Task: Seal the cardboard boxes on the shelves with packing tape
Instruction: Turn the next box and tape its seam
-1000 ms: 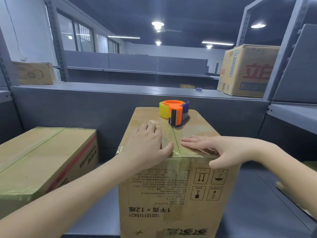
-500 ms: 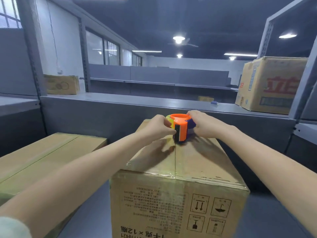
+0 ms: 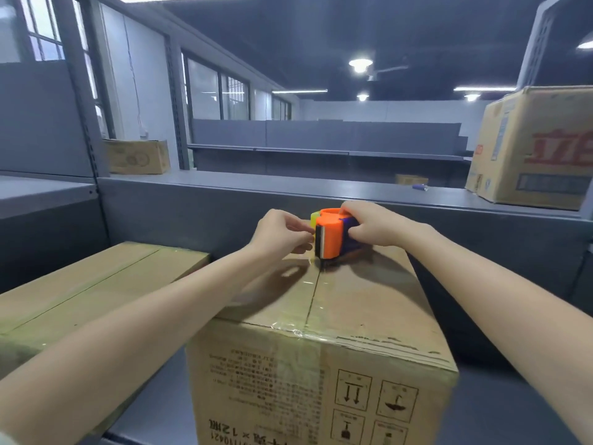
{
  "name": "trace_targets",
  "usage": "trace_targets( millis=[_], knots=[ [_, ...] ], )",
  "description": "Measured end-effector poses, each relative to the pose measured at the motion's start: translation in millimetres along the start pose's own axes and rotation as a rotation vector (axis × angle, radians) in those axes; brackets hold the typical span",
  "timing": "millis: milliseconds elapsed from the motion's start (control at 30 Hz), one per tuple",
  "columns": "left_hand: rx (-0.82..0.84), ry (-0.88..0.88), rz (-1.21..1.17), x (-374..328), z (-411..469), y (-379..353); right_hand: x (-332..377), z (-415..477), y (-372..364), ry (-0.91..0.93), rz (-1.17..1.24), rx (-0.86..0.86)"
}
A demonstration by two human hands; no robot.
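Left hand [image 3: 282,236] and right hand [image 3: 378,226] curl fingers round the tape dispenser [image 3: 332,240] atop the box [image 3: 359,300] on grey shelf [image 3: 154,406].

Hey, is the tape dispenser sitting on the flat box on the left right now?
No, the tape dispenser is at the far end of the middle box, gripped by the right hand.

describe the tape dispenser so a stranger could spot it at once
Find the tall cardboard box in the middle, nearest the camera. At the far end of its top, the tape dispenser is held between the left hand and the right hand. Its orange body, purple back and yellow roll set it apart from the brown boxes and grey shelves.
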State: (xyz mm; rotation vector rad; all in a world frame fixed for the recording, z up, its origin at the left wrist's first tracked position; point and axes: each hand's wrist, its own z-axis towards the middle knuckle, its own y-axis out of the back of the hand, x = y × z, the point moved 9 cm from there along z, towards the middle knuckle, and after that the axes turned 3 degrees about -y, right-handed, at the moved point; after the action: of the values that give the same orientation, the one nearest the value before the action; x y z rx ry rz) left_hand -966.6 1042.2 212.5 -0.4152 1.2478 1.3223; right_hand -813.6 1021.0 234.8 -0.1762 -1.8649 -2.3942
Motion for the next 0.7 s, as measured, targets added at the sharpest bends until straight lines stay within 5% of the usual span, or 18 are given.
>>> trace_targets(
  millis=[200,433,700],
  knots=[
    [-0.018,0.075,-0.104,-41,-3,34,35,-31,55,0.132,0.276,-0.122],
    [0.208,0.305,-0.401,-52,-28,36,72,-65,81,0.188,0.403,0.172],
    [0.166,0.464,-0.534,1,-47,38,92,-74,56,0.215,0.190,0.187]
  ],
)
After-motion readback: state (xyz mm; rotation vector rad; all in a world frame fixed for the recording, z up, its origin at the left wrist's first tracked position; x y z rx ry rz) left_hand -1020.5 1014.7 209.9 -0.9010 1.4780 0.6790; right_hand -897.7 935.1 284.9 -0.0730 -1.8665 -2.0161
